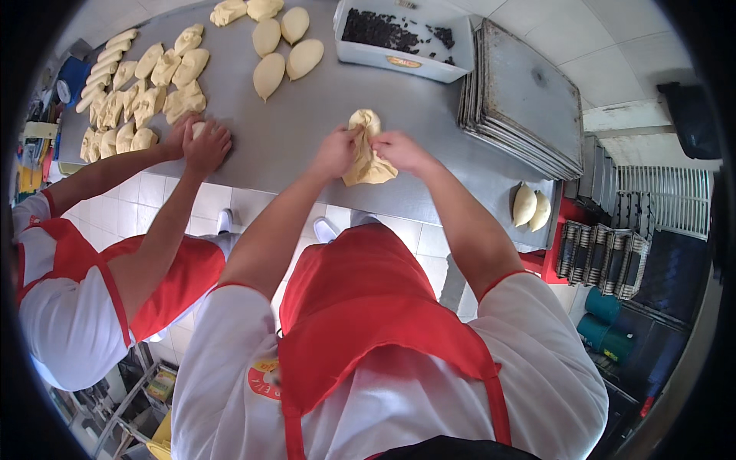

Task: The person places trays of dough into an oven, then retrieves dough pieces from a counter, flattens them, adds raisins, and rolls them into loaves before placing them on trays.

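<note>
A wrinkled, flattened piece of dough (371,170) lies on the metal table in front of me. My left hand (336,152) grips its left side, fingers pinched. From the other side my right hand (402,152) pinches the dough close to the left fingertips. A fold runs down the middle, between the two hands. Beyond them stands a white plastic tub (402,63) with dark, chunky bits inside. Several smooth, teardrop-shaped dough pieces (267,75) rest farther back, left of the tub.
At left, a co-worker's hands (201,144) press on a dough piece near rows of shaped dough (149,101). Stacked metal trays (529,84) stand at the right. Two dough pieces (524,205) sit on the right table end, near a rack of baking tins (602,257).
</note>
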Action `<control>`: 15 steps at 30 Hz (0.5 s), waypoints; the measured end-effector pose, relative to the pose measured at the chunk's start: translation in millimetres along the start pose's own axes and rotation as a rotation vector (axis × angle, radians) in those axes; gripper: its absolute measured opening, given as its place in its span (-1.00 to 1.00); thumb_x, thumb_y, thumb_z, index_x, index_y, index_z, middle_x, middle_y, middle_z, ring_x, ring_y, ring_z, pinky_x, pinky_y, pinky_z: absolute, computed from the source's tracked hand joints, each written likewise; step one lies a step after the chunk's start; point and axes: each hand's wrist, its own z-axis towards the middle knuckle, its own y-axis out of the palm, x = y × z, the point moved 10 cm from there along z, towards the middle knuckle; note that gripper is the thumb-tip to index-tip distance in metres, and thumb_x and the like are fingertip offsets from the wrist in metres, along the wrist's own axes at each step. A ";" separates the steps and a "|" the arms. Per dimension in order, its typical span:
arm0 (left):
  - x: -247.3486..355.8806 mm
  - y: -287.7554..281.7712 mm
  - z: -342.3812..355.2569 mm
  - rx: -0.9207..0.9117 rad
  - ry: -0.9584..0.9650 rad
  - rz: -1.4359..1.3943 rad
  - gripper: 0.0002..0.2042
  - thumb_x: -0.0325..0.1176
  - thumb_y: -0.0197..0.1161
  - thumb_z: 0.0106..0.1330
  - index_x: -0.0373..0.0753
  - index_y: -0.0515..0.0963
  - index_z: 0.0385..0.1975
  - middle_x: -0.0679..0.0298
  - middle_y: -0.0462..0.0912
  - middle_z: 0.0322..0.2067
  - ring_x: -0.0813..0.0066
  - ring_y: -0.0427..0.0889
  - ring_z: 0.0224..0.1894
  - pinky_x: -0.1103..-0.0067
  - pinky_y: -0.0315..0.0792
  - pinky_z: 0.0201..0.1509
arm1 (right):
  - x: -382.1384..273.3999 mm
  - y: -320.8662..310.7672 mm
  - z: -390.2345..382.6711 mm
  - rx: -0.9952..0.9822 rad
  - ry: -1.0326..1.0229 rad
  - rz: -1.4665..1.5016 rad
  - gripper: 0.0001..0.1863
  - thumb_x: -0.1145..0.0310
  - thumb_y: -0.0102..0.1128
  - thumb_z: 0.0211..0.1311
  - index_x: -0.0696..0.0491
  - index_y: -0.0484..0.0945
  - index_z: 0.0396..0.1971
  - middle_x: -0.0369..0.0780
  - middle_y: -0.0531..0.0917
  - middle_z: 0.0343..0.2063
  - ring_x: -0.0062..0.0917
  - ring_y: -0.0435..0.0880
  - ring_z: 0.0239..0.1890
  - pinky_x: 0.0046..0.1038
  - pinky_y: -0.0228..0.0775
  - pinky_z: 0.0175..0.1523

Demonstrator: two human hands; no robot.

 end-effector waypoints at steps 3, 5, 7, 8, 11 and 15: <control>1.5 3.2 -40.6 -0.021 -0.133 -0.072 -0.51 -0.41 0.25 0.40 -0.39 0.51 0.33 -0.06 0.58 0.04 -0.09 0.72 -0.10 0.23 0.64 0.08 | 11.6 -26.2 -46.6 0.350 -0.042 -0.020 -0.57 0.37 0.19 0.44 -0.07 0.67 0.26 0.01 0.63 -0.07 -0.12 0.69 -0.01 -0.19 0.55 0.12; 8.0 12.0 -61.0 0.030 -0.126 0.000 -0.49 -0.41 0.26 0.38 -0.40 0.50 0.33 -0.08 0.57 0.07 -0.12 0.71 -0.09 0.22 0.64 0.09 | -7.3 1.3 -69.6 0.387 -0.120 -0.085 -0.58 0.37 0.18 0.45 -0.05 0.67 0.26 -0.01 0.62 -0.10 -0.16 0.69 -0.04 -0.20 0.56 0.11; 16.1 22.3 -70.6 0.150 -0.012 0.049 -0.46 -0.42 0.27 0.37 -0.43 0.47 0.36 -0.13 0.55 0.06 -0.13 0.70 -0.04 0.20 0.65 0.07 | -28.4 25.2 -69.3 0.311 -0.144 -0.208 -0.46 0.45 0.21 0.37 0.11 0.54 0.36 -0.03 0.61 -0.10 -0.16 0.68 0.01 -0.21 0.58 0.10; 27.7 22.4 -66.8 0.168 0.116 0.120 -0.49 -0.42 0.25 0.38 -0.46 0.48 0.32 -0.08 0.52 0.10 -0.10 0.67 0.05 0.20 0.67 0.07 | -35.5 32.9 -70.2 0.316 -0.184 -0.306 -0.41 0.48 0.22 0.34 0.16 0.49 0.39 -0.03 0.61 -0.10 -0.15 0.68 0.01 -0.20 0.59 0.09; 41.4 44.9 -49.0 -0.122 0.056 0.374 -0.55 -0.45 0.21 0.40 -0.48 0.51 0.26 -0.01 0.49 0.17 -0.06 0.64 0.13 0.20 0.69 0.10 | -31.5 44.3 -62.5 0.233 -0.183 -0.487 -0.33 0.52 0.23 0.26 0.27 0.40 0.41 -0.03 0.64 -0.16 -0.11 0.70 -0.08 -0.15 0.60 0.06; 46.4 43.3 -44.5 -0.334 0.061 0.573 -0.66 -0.48 0.20 0.40 -0.41 0.55 0.14 0.01 0.49 0.17 -0.05 0.66 0.10 0.21 0.70 0.06 | -23.8 39.3 -35.6 -0.097 -0.007 -0.355 -0.45 0.48 0.15 0.34 0.19 0.51 0.35 -0.02 0.63 -0.16 -0.09 0.70 -0.08 -0.15 0.57 0.06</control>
